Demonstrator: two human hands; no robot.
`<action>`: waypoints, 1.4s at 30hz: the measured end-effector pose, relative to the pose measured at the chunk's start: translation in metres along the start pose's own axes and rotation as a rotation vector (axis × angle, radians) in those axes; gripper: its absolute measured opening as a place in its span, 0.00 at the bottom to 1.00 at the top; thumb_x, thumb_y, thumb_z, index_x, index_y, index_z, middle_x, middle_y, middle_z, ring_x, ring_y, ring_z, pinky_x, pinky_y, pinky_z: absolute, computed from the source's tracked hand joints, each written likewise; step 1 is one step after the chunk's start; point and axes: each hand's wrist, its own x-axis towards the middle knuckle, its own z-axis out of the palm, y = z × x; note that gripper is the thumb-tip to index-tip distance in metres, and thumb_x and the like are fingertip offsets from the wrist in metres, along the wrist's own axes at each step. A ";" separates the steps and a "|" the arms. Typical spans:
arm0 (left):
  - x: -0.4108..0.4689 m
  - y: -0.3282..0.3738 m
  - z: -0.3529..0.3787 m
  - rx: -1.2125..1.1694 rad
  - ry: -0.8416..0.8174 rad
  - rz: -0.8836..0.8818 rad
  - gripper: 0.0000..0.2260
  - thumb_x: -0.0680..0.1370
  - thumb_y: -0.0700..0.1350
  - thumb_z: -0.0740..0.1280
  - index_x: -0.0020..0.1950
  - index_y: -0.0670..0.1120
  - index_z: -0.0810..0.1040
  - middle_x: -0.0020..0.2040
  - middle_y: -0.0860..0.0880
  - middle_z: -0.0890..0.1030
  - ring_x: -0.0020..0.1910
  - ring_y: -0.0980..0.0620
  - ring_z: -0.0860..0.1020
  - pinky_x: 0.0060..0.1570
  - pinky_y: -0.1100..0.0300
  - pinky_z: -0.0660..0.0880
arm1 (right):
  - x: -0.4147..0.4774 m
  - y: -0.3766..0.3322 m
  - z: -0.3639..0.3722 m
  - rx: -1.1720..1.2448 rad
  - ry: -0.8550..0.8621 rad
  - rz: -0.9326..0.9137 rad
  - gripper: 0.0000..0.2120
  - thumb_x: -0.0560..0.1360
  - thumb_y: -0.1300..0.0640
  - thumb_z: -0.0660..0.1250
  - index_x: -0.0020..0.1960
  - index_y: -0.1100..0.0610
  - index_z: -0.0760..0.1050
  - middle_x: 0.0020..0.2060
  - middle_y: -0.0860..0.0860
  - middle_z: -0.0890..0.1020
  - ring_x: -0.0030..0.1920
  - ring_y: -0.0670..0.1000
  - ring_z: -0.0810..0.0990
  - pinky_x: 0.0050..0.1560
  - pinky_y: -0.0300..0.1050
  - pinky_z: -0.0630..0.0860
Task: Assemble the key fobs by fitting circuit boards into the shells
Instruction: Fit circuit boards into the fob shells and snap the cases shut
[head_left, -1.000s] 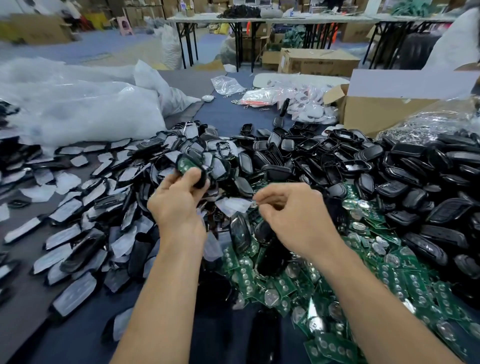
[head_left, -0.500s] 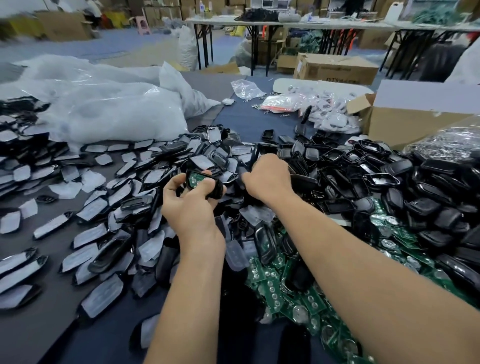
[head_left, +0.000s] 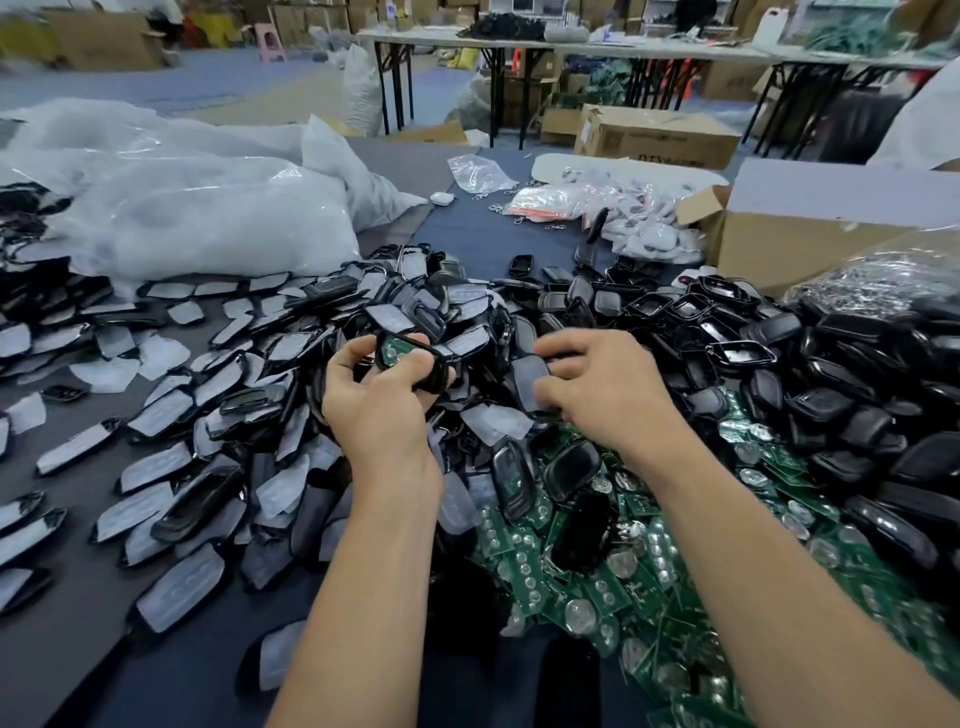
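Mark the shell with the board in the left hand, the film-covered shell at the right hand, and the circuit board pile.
shell with board (head_left: 435, 370): head view, on its black rim.
film-covered shell (head_left: 530, 375): head view, on its white film face.
circuit board pile (head_left: 602, 590): head view, on a green board mid-pile.

The left hand (head_left: 379, 415) covers part of the shell (head_left: 435, 371) and its circuit board (head_left: 397, 347).

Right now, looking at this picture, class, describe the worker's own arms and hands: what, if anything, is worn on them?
Nothing is worn. The left hand and the right hand are bare, with no gloves, and no rings show. The left forearm and the right forearm are uncovered down to the picture's bottom edge: no sleeves, watch or wristband in view.
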 end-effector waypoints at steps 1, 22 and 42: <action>-0.002 -0.001 0.002 0.036 -0.035 -0.016 0.18 0.74 0.25 0.69 0.52 0.47 0.75 0.42 0.44 0.84 0.33 0.52 0.83 0.36 0.59 0.82 | -0.009 0.005 -0.005 0.105 0.008 0.017 0.15 0.70 0.65 0.75 0.53 0.49 0.85 0.38 0.47 0.88 0.31 0.41 0.80 0.35 0.40 0.77; -0.061 -0.042 0.025 0.460 -0.854 -0.383 0.09 0.69 0.44 0.64 0.40 0.46 0.83 0.31 0.48 0.74 0.24 0.52 0.63 0.22 0.64 0.64 | -0.059 0.064 -0.039 0.627 0.203 -0.344 0.24 0.71 0.80 0.68 0.38 0.52 0.88 0.47 0.48 0.89 0.52 0.49 0.88 0.53 0.41 0.83; -0.073 -0.055 0.015 0.937 -0.686 0.802 0.13 0.76 0.49 0.73 0.59 0.60 0.84 0.49 0.65 0.86 0.44 0.65 0.84 0.47 0.62 0.82 | -0.065 0.049 -0.035 1.025 -0.066 0.368 0.19 0.80 0.46 0.66 0.53 0.63 0.81 0.44 0.59 0.88 0.43 0.56 0.88 0.43 0.50 0.86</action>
